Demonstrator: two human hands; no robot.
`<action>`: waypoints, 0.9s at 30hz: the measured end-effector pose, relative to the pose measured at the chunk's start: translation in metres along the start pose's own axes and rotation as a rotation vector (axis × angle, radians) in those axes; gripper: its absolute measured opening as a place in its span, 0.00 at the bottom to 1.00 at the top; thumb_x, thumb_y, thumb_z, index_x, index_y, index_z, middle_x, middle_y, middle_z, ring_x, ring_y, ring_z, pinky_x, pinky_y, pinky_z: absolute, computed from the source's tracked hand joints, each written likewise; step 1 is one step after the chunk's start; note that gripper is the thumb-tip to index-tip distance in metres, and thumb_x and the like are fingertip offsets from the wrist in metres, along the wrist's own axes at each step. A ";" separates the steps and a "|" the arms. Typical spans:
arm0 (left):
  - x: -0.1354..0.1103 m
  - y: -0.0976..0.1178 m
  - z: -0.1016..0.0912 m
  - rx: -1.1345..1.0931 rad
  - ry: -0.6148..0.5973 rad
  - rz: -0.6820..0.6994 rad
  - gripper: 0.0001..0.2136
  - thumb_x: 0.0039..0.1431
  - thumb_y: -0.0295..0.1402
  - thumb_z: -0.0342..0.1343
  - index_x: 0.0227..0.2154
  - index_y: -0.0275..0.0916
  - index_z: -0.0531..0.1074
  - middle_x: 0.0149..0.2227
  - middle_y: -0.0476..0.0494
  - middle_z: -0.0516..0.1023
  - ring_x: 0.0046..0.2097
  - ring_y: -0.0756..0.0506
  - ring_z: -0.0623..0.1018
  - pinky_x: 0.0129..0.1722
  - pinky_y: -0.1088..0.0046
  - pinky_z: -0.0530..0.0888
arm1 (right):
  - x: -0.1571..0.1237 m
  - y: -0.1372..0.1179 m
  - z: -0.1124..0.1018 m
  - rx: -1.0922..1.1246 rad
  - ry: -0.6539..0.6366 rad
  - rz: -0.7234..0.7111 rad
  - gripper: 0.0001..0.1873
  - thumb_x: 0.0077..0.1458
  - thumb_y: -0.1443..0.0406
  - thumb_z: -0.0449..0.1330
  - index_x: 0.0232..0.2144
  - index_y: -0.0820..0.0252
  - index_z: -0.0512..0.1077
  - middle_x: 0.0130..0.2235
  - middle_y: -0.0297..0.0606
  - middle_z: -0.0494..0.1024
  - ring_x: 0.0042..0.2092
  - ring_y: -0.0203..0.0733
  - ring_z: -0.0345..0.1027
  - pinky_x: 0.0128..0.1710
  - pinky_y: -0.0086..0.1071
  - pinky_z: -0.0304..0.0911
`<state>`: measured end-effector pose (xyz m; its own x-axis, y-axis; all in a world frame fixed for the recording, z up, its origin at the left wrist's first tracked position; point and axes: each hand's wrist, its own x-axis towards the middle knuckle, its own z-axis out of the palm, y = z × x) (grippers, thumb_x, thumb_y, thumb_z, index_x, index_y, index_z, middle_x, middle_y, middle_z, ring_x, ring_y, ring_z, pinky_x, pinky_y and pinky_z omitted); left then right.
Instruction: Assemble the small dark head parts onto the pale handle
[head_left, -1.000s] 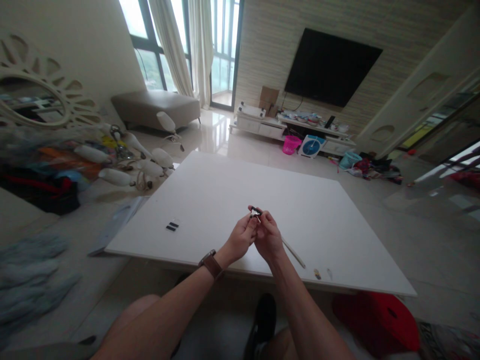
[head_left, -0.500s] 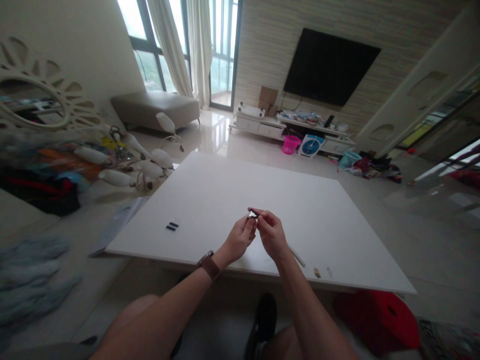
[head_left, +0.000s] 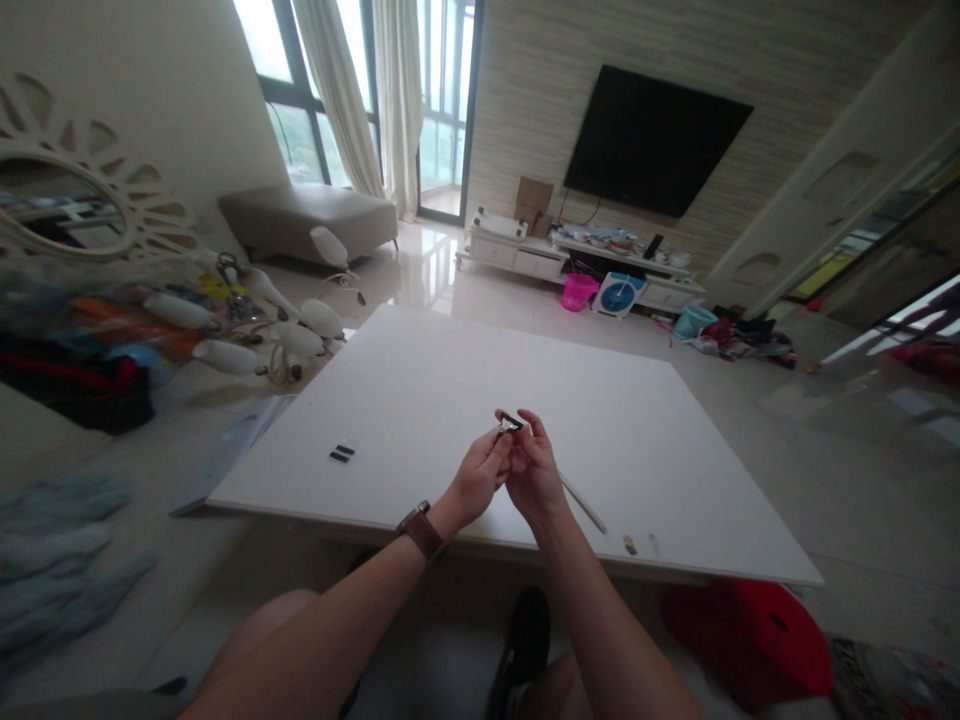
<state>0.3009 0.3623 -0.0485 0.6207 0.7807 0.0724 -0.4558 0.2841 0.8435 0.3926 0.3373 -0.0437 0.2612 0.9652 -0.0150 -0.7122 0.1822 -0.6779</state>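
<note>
Both my hands meet above the near part of a large white board. My left hand, with a brown watch on its wrist, and my right hand pinch a small black and silver part between their fingertips. Both hands' fingers are curled closed around it. A thin pale stick lies on the board just right of my right hand. Two small black pieces lie on the board to the left.
A white chandelier with several lamp shades lies left of the board. A red object sits under the board's near right corner. Two tiny bits lie near the front edge. A grey bench, TV stand and wall TV stand far behind.
My hands stay together on the small part with only slight finger shifts. The view has drifted a little.
</note>
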 end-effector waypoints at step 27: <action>-0.002 0.002 -0.003 -0.136 -0.023 -0.029 0.18 0.59 0.47 0.56 0.27 0.38 0.59 0.18 0.59 0.53 0.16 0.58 0.50 0.15 0.83 0.46 | -0.001 -0.004 -0.002 -0.011 -0.053 0.022 0.15 0.48 0.64 0.69 0.38 0.55 0.71 0.47 0.38 0.80 0.33 0.33 0.73 0.31 0.25 0.70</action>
<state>0.2966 0.3626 -0.0485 0.6488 0.7584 0.0626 -0.5187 0.3805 0.7656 0.3961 0.3356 -0.0425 0.2104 0.9776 0.0084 -0.7105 0.1588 -0.6856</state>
